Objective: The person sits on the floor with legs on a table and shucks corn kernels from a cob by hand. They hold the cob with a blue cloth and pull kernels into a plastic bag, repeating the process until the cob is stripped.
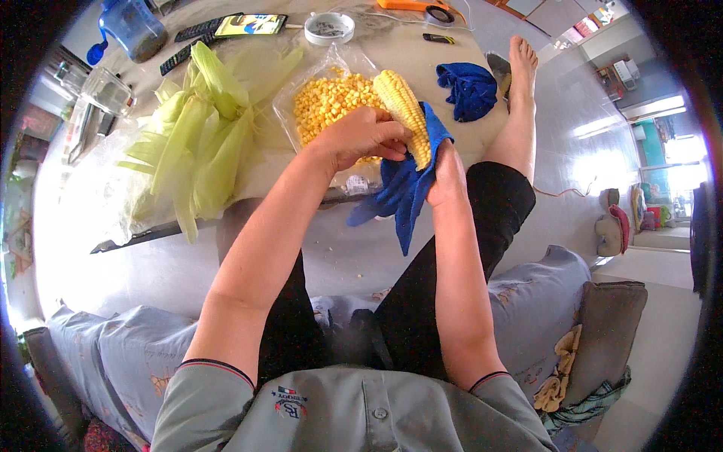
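A yellow corn cob (402, 107) slants over the front edge of the table, its kernel rows largely intact on the side facing me. My right hand (446, 175) holds its lower end through a blue cloth (415, 189), whose loose folds hang below. From the left, my left hand (364, 138) grips the cob's side, with its fingers bent against the kernels; some fingertips are hidden by the cob. Beneath and behind this hand, loose corn kernels (333, 99) are heaped on a clear plastic bag (285, 116) lying on the table.
Green corn husks (209, 135) spread over the table's left. Farther back are a phone (251, 25), remote controls (183, 56), an ashtray (329, 28) and a blue plastic jug (133, 28). A second blue cloth (466, 90) lies right, near a bare foot (523, 53).
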`<state>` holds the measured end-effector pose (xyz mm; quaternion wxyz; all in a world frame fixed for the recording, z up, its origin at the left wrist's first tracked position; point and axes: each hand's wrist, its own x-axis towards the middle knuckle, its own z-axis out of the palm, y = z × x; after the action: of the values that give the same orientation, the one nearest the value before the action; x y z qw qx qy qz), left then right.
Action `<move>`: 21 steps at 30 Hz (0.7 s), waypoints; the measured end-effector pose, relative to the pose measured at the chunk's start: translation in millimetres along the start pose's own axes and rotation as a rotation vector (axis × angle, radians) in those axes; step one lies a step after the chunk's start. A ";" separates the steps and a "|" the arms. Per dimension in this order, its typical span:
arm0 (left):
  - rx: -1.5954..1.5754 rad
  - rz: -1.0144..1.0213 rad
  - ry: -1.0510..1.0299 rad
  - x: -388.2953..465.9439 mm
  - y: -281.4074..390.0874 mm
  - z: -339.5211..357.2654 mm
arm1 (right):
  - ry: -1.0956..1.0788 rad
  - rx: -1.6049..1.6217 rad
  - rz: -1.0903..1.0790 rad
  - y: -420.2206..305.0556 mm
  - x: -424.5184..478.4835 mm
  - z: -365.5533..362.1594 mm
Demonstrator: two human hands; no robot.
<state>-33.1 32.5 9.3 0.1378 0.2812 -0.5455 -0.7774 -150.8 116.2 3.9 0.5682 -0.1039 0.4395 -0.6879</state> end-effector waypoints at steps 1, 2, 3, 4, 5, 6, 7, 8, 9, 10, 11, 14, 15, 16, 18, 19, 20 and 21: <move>-0.012 0.002 0.003 0.0 -0.5 -0.3 | 0.002 -0.001 -0.001 -0.3 -0.5 0.5; -0.025 0.013 0.001 2.1 -3.9 -2.0 | 0.003 -0.001 -0.001 -0.4 -0.9 0.7; -0.038 0.025 -0.002 4.3 -6.7 -3.3 | 0.005 -0.002 -0.003 -1.2 -1.7 2.0; -0.051 0.037 -0.004 5.9 -9.3 -4.6 | 0.011 0.002 0.006 -2.5 -3.6 4.0; -0.060 0.030 0.016 7.5 -12.3 -5.3 | 0.017 0.006 0.016 -4.2 -6.7 6.8; -0.067 0.022 0.033 7.5 -11.3 -2.7 | 0.023 0.011 0.024 -5.7 -8.2 8.1; -0.075 0.015 0.050 7.1 -10.2 -0.8 | 0.024 0.013 0.014 -5.9 -7.6 7.5; -0.097 0.003 0.043 6.5 -8.5 0.1 | 0.026 0.014 0.004 -5.9 -6.5 5.9; -0.119 -0.010 0.038 4.5 -5.7 0.6 | 0.027 0.018 -0.004 -4.9 -5.3 4.5; -0.141 -0.024 0.033 2.7 -3.0 1.3 | 0.040 0.019 0.002 -3.6 -3.1 2.5; -0.117 -0.018 0.038 1.0 -0.3 2.1 | 0.053 0.020 0.008 -2.0 -0.2 0.1; -0.051 0.002 0.036 0.7 0.3 2.3 | 0.051 -0.003 0.018 -1.7 -1.1 0.6; -0.030 0.011 0.026 2.5 -1.4 1.6 | 0.043 -0.013 0.019 -2.2 -2.1 1.4; -0.008 0.019 0.016 3.9 -2.8 0.9 | 0.028 -0.007 0.015 -1.6 -0.9 0.5; 0.018 0.026 0.014 4.7 -3.2 0.1 | -0.001 0.005 0.009 -0.4 1.1 0.4; 0.029 0.030 0.013 4.7 -3.2 0.3 | -0.009 0.016 0.013 -1.4 -0.6 1.9; 0.025 0.037 0.011 5.4 -4.0 0.4 | -0.017 0.028 0.017 -3.4 -2.8 4.2; 0.021 0.046 0.012 5.7 -4.7 -0.3 | -0.028 0.040 0.023 -4.1 -4.8 7.0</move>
<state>-37.1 31.0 3.2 0.1559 0.2749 -0.5593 -0.7664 -147.6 116.8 12.8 0.5840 -0.0971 0.4190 -0.6884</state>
